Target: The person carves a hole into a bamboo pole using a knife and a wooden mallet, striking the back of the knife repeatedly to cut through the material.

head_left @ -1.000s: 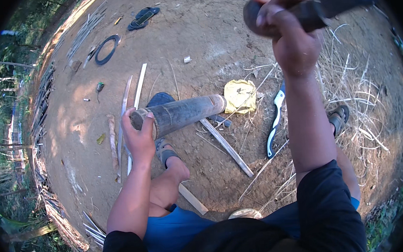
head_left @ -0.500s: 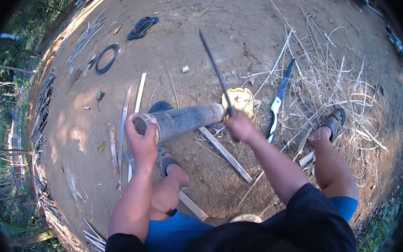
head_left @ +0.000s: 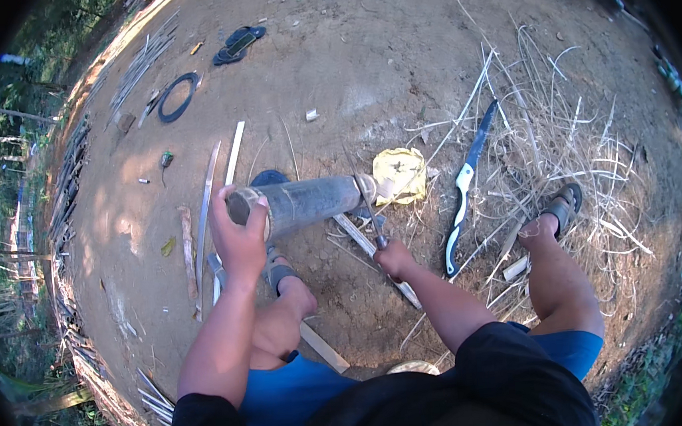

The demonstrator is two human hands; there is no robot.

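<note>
A thick grey-brown bamboo tube (head_left: 308, 203) is held level in front of me. My left hand (head_left: 240, 238) is closed round its left end, thumb on the near side and fingers beyond. My right hand (head_left: 395, 260) grips the handle of a long thin dark file (head_left: 376, 220). The file lies across the tube near its right end, its tip pointing away from me. Just right of that end, a crumpled yellow bag (head_left: 399, 176) rests on the dirt.
A folding saw (head_left: 466, 175) with a white-and-black handle lies to the right, beside a heap of pale bamboo shavings (head_left: 544, 141). Bamboo strips (head_left: 235, 153) lie left of the tube. Farther off are a black coil (head_left: 179, 97) and dark flip-flops (head_left: 240, 45).
My right hand has drawn the file back toward me and down, so its blade now crosses the tube's right end. My left hand and the tube have barely moved.
</note>
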